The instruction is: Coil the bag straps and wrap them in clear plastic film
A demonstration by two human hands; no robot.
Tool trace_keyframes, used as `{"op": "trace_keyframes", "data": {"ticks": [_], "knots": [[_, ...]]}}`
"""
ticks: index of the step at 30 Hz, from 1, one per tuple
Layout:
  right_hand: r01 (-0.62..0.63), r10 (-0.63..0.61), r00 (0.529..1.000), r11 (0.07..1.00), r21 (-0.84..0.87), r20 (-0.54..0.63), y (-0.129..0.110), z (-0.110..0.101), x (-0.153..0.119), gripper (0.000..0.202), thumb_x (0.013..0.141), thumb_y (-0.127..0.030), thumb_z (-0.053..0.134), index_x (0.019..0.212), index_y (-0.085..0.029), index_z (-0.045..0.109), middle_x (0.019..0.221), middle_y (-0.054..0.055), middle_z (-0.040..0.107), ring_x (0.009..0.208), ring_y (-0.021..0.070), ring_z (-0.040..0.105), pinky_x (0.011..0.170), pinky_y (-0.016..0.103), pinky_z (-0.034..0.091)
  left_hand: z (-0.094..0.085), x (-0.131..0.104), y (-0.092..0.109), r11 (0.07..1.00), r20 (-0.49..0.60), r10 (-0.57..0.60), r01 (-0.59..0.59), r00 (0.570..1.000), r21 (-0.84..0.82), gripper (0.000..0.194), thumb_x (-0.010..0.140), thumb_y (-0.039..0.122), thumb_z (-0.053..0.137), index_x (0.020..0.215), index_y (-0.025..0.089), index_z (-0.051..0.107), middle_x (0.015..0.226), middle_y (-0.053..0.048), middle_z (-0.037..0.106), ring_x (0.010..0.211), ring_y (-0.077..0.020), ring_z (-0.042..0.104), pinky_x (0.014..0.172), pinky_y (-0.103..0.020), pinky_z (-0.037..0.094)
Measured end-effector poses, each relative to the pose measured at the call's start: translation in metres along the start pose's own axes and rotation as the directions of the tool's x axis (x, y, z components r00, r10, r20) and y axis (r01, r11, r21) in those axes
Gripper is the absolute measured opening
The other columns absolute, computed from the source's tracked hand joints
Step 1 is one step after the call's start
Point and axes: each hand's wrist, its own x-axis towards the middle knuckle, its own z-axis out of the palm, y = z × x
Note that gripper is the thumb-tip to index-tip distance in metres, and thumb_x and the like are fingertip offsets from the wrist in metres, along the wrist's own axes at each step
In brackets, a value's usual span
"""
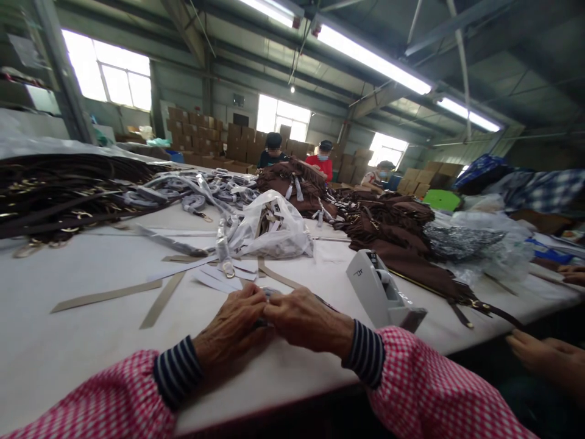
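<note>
Close together over the near part of the white table (pixel 105 341), my left hand (pixel 233 323) and my right hand (pixel 304 317) are closed on a small coiled strap in greyish wrapping (pixel 270 292). My fingers cover most of the strap. Just right of my right hand stands a grey tape dispenser (pixel 377 289). Beyond my hands lie loose white paper strips (pixel 214 277) and flat beige strips (pixel 162 299). A wrapped strap with a metal ring (pixel 223 250) lies beside a clear plastic bag (pixel 274 228) holding more strips.
Dark brown straps (pixel 59 195) are heaped at the left, grey-wrapped ones (pixel 196 189) farther back. Brown bags (pixel 388 225) pile up at the right. Another person's hand (pixel 548 353) is at the right edge. Several people are across the table, before stacked cartons (pixel 196 134).
</note>
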Motion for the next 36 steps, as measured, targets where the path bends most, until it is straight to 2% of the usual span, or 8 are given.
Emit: {"op": "trace_keyframes", "data": {"ticks": [3,7,11,15,20,26,32,36], "knots": [[-0.022,0.014,0.998,0.99,-0.142,-0.055,-0.012,0.012,-0.013,0.013,0.098,-0.007,0.053,0.098,-0.015,0.064,0.1,0.007,0.07,0.076,0.018,0.062,0.058,0.031,0.036,0.004,0.0,-0.002,1.0,-0.021,0.007,-0.007,1.0,-0.004,0.029,0.101,0.044,0.054,0.087,0.02,0.064,0.094,-0.006,0.065,0.094,-0.0261,0.05,0.08,-0.038,0.039],[-0.153,0.151,0.985,0.988,-0.012,-0.084,-0.013,0.009,-0.016,0.004,0.097,-0.016,0.062,0.1,-0.018,0.064,0.101,0.003,0.068,0.075,0.0164,0.062,0.059,0.029,0.04,0.004,0.003,0.001,0.999,-0.025,-0.054,0.054,0.998,-0.006,0.025,0.097,0.039,0.06,0.081,0.02,0.063,0.089,-0.006,0.065,0.093,-0.0263,0.051,0.078,-0.037,0.039],[-0.222,0.228,0.963,0.973,0.058,-0.147,-0.012,0.004,-0.02,0.011,0.094,-0.012,0.061,0.102,-0.018,0.064,0.106,0.005,0.066,0.088,0.0192,0.064,0.07,0.028,0.048,0.001,0.011,0.004,0.977,-0.096,-0.207,0.2,0.974,-0.072,0.011,0.084,0.023,0.06,0.074,0.019,0.061,0.082,-0.005,0.063,0.091,-0.0259,0.052,0.079,-0.037,0.039],[-0.26,0.279,0.907,0.96,0.102,-0.316,-0.014,0.022,-0.023,0.035,0.094,-0.007,0.055,0.127,-0.017,0.061,0.12,0.01,0.063,0.108,0.0246,0.061,0.091,0.035,0.055,-0.008,0.019,0.006,0.931,-0.16,-0.339,0.306,0.927,-0.198,0.012,0.08,0.028,0.06,0.074,0.018,0.064,0.078,-0.003,0.062,0.085,-0.0242,0.053,0.078,-0.037,0.038],[-0.295,0.277,0.813,0.954,0.047,-0.512,-0.013,0.059,-0.016,0.062,0.091,-0.002,0.051,0.151,-0.018,0.047,0.141,0.015,0.055,0.122,0.0312,0.053,0.106,0.05,0.053,-0.025,0.021,0.007,0.752,-0.058,-0.497,0.396,0.866,-0.527,0.02,0.076,0.037,0.067,0.072,0.017,0.066,0.073,0.0,0.057,0.075,-0.0198,0.048,0.07,-0.033,0.035],[-0.32,0.236,0.803,0.945,-0.063,-0.548,-0.009,0.072,-0.007,0.072,0.087,0.004,0.046,0.157,-0.015,0.039,0.149,0.017,0.051,0.129,0.0317,0.051,0.106,0.048,0.055,-0.036,0.017,-0.006,0.581,0.032,-0.456,0.324,0.89,-0.746,0.015,0.078,0.032,0.065,0.078,0.017,0.067,0.076,0.001,0.054,0.076,-0.0179,0.046,0.071,-0.031,0.038],[-0.338,0.271,0.808,0.94,-0.036,-0.523,-0.01,0.073,-0.005,0.072,0.089,0.002,0.045,0.158,-0.015,0.035,0.154,0.019,0.047,0.134,0.0329,0.047,0.109,0.051,0.053,-0.043,0.018,-0.002,0.763,-0.012,-0.462,0.39,0.887,-0.516,0.022,0.083,0.041,0.064,0.081,0.019,0.068,0.082,-0.001,0.062,0.083,-0.0218,0.053,0.074,-0.032,0.041],[-0.364,0.368,0.812,0.926,0.101,-0.453,-0.027,0.054,-0.018,0.073,0.091,-0.009,0.056,0.159,-0.017,0.033,0.157,0.018,0.043,0.138,0.0326,0.044,0.116,0.052,0.047,-0.039,0.014,-0.003,0.875,-0.035,-0.415,0.389,0.909,-0.288,0.035,0.089,0.054,0.058,0.087,0.021,0.069,0.088,-0.002,0.069,0.087,-0.0255,0.059,0.079,-0.034,0.045]]}}
